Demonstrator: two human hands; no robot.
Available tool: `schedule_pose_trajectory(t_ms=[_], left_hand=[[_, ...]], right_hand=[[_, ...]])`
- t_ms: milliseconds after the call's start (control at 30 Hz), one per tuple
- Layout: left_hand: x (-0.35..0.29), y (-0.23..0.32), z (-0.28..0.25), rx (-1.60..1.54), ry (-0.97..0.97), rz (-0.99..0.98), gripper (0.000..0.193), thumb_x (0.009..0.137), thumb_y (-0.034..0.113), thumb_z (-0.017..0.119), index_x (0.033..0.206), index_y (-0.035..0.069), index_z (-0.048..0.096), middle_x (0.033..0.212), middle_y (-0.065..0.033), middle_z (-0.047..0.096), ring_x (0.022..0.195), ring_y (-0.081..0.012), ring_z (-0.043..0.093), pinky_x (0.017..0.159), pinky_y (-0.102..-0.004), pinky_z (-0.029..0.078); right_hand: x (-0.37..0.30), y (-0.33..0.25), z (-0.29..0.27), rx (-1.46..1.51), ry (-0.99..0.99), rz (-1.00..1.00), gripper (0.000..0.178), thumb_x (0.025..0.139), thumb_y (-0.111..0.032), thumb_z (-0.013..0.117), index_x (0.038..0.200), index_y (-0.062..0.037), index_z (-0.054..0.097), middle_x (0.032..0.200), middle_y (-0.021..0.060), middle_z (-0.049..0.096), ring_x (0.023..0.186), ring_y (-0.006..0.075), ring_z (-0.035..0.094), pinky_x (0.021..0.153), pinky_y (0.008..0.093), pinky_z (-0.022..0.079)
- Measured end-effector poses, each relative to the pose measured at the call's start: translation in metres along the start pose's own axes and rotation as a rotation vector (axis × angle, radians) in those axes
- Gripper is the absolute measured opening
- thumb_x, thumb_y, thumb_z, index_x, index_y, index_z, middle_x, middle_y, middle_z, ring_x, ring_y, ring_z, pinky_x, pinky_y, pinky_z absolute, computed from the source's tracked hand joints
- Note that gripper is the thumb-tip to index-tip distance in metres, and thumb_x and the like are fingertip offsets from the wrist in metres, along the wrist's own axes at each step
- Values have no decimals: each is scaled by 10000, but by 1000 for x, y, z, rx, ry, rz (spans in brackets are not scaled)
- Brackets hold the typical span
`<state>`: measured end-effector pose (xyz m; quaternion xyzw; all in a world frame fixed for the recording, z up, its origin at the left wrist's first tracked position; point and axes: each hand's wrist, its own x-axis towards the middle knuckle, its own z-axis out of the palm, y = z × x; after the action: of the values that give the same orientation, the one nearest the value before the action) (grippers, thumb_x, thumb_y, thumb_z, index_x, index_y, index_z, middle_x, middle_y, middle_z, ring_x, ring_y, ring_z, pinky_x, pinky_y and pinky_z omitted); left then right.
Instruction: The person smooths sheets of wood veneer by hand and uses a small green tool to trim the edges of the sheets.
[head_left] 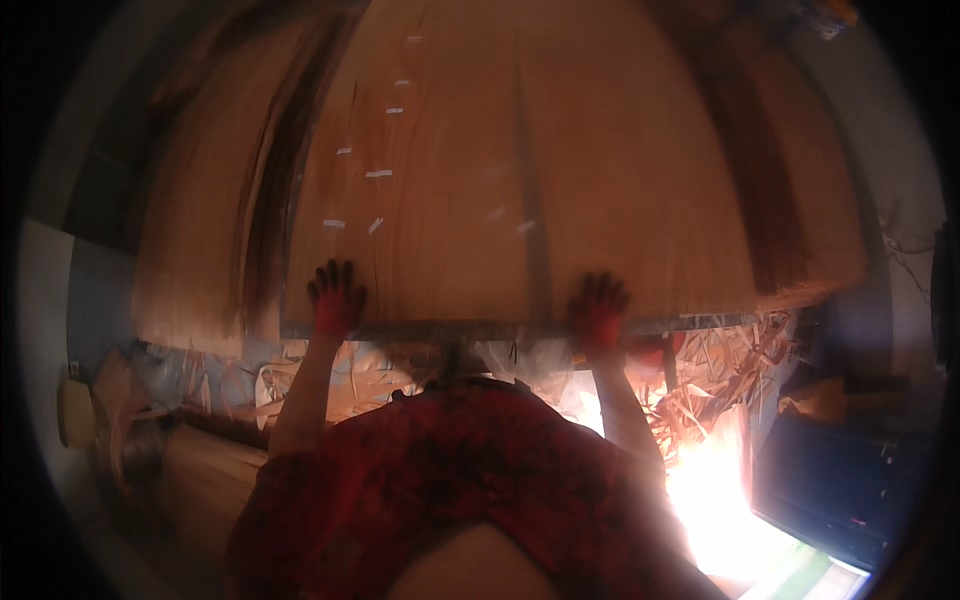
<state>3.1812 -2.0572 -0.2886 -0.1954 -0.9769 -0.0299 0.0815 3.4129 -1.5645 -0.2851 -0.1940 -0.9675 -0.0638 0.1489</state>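
Observation:
A broad sheet of reddish-brown wood veneer (450,180) with dark streaks spreads out before me, and small pale strips of tape (378,174) dot its left middle part. Near its front edge, my left hand (337,298) lies flat on the sheet with fingers spread. My right hand (599,308) rests the same way farther right, close to a dark lengthwise seam (535,230). Both hands look gloved, red at the palm and dark at the fingers. Neither one grips anything. The picture is somewhat blurred.
Torn veneer scraps (735,365) heap up below the sheet on the right, with more sheets and scraps (215,470) at the lower left. A dark blue bin-like box (835,490) stands at the lower right. Glaring light (715,510) washes out the floor beside it.

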Motion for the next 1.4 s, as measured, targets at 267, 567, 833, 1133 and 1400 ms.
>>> schedule_pose_trajectory(t_ms=[267,567,833,1133,1400], left_hand=[[10,-2,3,-18,26,-25,687,945,465,527,1518,128,355,1578,-238,278,1422,-485,268,1125,-679,181],[-12,2,-3,24,-52,-52,686,942,457,533,1514,121,360,1577,-234,279,1426,-474,267,1128,-675,185],[-30,-5,3,-33,1,-33,691,942,447,535,1524,128,342,1588,-227,260,1428,-492,243,1117,-691,175],[16,8,1,18,-43,-48,637,932,402,526,1495,133,397,1543,-229,350,1398,-505,305,1107,-694,193],[76,43,13,90,82,179,571,985,366,474,1491,108,413,1560,-227,334,1436,-443,298,1170,-576,196]], right_hand=[[23,-9,5,-39,-13,28,681,917,-463,538,1499,-146,382,1576,218,288,1427,509,238,1146,666,163],[-2,-27,-11,-4,-166,98,699,911,-496,535,1494,-141,386,1575,211,289,1427,509,232,1154,656,152],[-21,-31,-2,-27,-93,69,717,900,-498,553,1501,-147,382,1572,221,286,1418,523,235,1146,661,163],[-23,6,-3,137,12,29,685,880,-356,619,1492,-145,395,1540,152,391,1395,376,370,1140,546,279],[-215,-24,-19,612,-92,686,445,826,-220,666,1254,-111,607,1286,109,613,1209,357,536,983,519,444]])
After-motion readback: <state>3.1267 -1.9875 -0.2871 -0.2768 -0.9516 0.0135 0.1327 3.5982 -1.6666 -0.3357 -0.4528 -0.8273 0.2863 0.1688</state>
